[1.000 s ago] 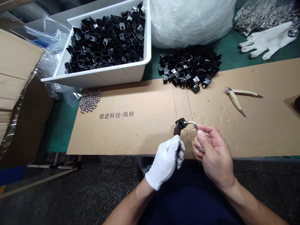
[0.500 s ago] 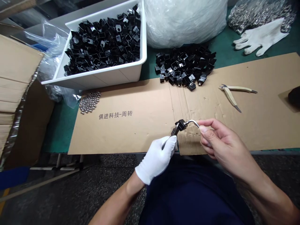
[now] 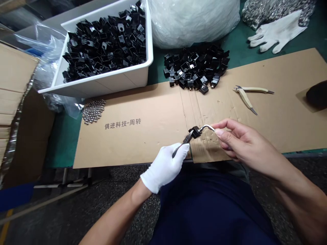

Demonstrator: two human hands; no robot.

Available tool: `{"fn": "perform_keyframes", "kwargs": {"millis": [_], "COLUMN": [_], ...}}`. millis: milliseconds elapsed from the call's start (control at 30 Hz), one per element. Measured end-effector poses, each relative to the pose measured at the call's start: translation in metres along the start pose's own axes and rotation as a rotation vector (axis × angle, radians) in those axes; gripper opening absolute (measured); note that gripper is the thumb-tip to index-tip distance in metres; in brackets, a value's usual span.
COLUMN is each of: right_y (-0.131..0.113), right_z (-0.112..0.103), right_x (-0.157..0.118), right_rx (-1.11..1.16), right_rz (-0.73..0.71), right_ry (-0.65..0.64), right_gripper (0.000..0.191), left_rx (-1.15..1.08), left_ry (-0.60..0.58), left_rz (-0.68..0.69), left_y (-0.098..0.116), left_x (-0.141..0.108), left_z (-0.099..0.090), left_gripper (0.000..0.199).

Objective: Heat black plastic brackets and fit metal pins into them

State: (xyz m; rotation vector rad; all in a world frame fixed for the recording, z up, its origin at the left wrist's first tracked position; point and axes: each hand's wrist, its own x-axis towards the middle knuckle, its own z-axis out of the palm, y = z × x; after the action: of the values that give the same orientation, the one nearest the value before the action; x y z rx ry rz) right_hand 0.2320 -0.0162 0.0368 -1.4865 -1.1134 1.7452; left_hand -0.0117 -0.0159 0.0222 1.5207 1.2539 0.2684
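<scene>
My right hand (image 3: pixel 242 141), bare, pinches a bent silver metal rod (image 3: pixel 207 127) between thumb and fingers. The rod's other end enters a small square black plastic part (image 3: pixel 195 132), which hangs above the cardboard sheet. My left hand (image 3: pixel 163 168), in a white cotton glove, grips a slim dark tool (image 3: pixel 184 143) whose upper end touches the underside of the black part. Its lower tip sticks out to the left of the glove. The gloved fingers hide most of the tool's shaft.
A white tub (image 3: pixel 114 81) full of black parts stands behind the cardboard sheet (image 3: pixel 143 143). There is a loose black pile (image 3: pixel 195 66), beige-handled cutters (image 3: pixel 245 97), small steel pieces (image 3: pixel 93 110), a spare white glove (image 3: pixel 276 32) and stacked cardboard (image 3: pixel 15 75) at left.
The whole scene has shifted up and left in view. My left hand has tilted the tool, its tip now pointing further left, and my right hand has risen slightly with the rod.
</scene>
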Motion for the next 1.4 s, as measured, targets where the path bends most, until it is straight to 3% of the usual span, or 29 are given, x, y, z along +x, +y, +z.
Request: {"fn": "perform_keyframes", "kwargs": {"millis": [233,400,733,933,1067,1167,1267,1400], "right_y": [-0.003,-0.003,0.009,0.005,-0.004,-0.009,-0.015,-0.03], "right_z": [-0.017,-0.018,0.004,0.025,0.038,0.051,0.077,0.137], "right_x": [0.0,0.002,0.01,0.016,0.018,0.034,0.065,0.117], "right_rx": [-0.075,-0.025,0.35,0.49,0.417,0.315,0.282,0.32], "right_rz": [0.052,0.073,0.069,0.152,0.246,0.308,0.335,0.387], "right_ry": [-0.086,-0.071,-0.102,-0.095,-0.043,-0.01,-0.054,-0.203], "right_gripper": [0.032,0.032,0.024,0.023,0.033,0.037,0.032,0.017], "left_rx": [0.147,0.155,-0.119,-0.359,-0.681,-0.925,-1.078,-1.153], "left_ry": [-0.026,-0.024,-0.014,0.068,0.178,0.329,0.536,0.875], "left_rz": [0.024,0.021,-0.08,-0.09,-0.173,-0.115,-0.009,0.119], "left_y": [0.004,0.007,-0.011,-0.021,-0.033,-0.049,-0.066,-0.089], "left_x": [0.0,0.003,-0.001,-0.005,-0.011,-0.013,-0.018,-0.032], "left_z": [-0.005,-0.009,-0.009,-0.006,0.001,-0.001,-0.017,-0.052], "left_gripper": [0.045,0.046,0.05,0.052,0.058,0.06,0.062,0.057]}}
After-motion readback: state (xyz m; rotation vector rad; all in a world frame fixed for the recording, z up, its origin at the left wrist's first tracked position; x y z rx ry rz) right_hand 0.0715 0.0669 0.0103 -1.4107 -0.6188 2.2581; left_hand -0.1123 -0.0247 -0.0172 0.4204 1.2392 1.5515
